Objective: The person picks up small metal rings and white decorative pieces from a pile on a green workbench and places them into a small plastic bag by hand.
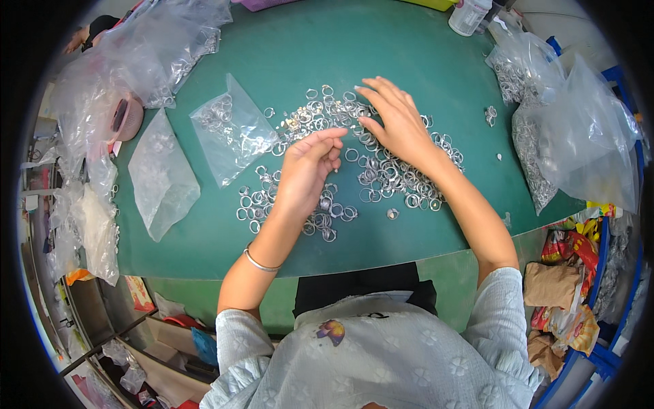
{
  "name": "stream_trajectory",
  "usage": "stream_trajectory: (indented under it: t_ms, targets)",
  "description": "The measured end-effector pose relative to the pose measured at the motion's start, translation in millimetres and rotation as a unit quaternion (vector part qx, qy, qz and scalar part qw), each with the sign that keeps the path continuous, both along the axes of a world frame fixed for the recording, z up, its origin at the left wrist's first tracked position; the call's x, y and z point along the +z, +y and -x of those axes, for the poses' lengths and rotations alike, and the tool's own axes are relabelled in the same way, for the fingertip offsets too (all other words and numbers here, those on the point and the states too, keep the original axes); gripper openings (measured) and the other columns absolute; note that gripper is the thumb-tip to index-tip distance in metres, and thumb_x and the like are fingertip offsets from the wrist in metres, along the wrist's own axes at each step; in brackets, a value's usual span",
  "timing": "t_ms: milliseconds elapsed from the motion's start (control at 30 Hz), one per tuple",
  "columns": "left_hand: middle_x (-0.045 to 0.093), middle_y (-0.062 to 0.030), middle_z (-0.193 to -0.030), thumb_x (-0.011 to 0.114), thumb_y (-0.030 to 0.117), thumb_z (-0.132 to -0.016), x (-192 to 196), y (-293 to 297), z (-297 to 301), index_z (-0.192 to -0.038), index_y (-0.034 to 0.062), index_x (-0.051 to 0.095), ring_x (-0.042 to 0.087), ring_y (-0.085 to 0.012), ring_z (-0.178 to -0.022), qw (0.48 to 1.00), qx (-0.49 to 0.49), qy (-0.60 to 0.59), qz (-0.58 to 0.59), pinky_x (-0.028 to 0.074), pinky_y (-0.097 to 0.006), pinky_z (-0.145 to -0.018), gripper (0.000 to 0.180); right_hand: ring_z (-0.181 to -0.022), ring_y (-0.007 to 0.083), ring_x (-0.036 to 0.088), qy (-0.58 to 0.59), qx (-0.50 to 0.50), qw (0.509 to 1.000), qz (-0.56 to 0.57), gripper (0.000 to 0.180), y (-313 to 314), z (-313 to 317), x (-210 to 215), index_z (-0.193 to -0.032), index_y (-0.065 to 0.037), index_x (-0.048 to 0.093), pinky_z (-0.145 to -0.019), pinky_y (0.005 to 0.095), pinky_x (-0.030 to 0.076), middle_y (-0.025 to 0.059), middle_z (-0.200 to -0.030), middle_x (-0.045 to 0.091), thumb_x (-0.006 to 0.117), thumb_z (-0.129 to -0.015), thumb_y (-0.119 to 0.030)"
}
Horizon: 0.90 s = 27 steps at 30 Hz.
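Silver-coloured finger rings lie in loose heaps on the green table. My left hand is between the heaps, its fingers curled in and the index finger near the thumb. Whatever it may hold is too small or hidden to make out. Over the upper edge of the right ring heap is my right hand, fingers stretched and thumb apart, with nothing seen in it. Beyond my left hand, a heap with small pale yellowish pieces lies among rings. Nearer me, below the left wrist, sits another ring heap.
A transparent bag with rings and an emptier-looking bag lie at left. Ring-filled bags stand at right. A pink basket sits at the left edge, a white bottle at the far right. Shelves flank the table.
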<state>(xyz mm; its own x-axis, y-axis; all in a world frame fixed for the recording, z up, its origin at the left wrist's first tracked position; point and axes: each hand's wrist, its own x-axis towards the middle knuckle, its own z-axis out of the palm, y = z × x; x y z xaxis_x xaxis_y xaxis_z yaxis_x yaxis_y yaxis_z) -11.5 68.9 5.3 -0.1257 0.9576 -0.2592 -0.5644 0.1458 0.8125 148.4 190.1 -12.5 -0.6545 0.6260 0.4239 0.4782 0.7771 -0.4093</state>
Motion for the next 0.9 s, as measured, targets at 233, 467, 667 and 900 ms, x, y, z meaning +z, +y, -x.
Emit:
stream_trajectory:
  t_ms: [233,467,667,900]
  targets:
    - [0.062,-0.0032,-0.087,0.051,0.000,-0.090,-18,-3,41,-0.110,-0.0055,0.061,0.052,-0.0095,-0.074,0.993,0.098,-0.044,-0.042,0.045,-0.025,-0.067,0.023,-0.136,0.0310,0.033,-0.144,0.193,0.961,0.138,0.053,-51,-2,15,-0.134,-0.007,0.046,-0.110,0.0557,0.024,0.0182,-0.143,0.039,0.059,-0.090,-0.034]
    - [0.060,-0.0027,-0.085,0.050,0.000,-0.090,-20,-7,56,-0.109,-0.0045,0.061,0.053,-0.0096,-0.073,0.992,0.122,0.004,-0.043,0.045,-0.024,-0.065,0.023,-0.110,0.0335,0.056,0.025,0.152,0.969,0.195,0.034,-3,36,26,-0.112,-0.002,0.062,-0.091,0.0397,0.045,0.0153,-0.117,0.061,0.066,-0.084,-0.022]
    - [0.060,-0.0022,-0.086,0.048,0.000,-0.093,-35,0,52,-0.109,-0.0035,0.061,0.053,-0.0089,-0.073,0.993,0.116,0.009,-0.035,0.044,-0.023,-0.064,0.021,-0.139,0.0368,0.025,-0.137,0.119,0.980,0.086,0.073,11,58,-23,-0.140,-0.004,0.038,-0.112,0.0522,0.019,0.0194,-0.146,0.034,0.062,-0.085,-0.046]
    - [0.060,-0.0034,-0.086,0.050,0.000,-0.091,-30,-6,54,-0.109,-0.0038,0.060,0.053,-0.0096,-0.070,0.989,0.139,0.041,-0.041,0.046,-0.023,-0.063,0.020,-0.094,0.0307,0.053,-0.051,0.239,0.962,0.125,0.033,-38,21,8,-0.111,-0.003,0.060,-0.084,0.0381,0.045,0.0114,-0.096,0.054,0.063,-0.078,0.000]
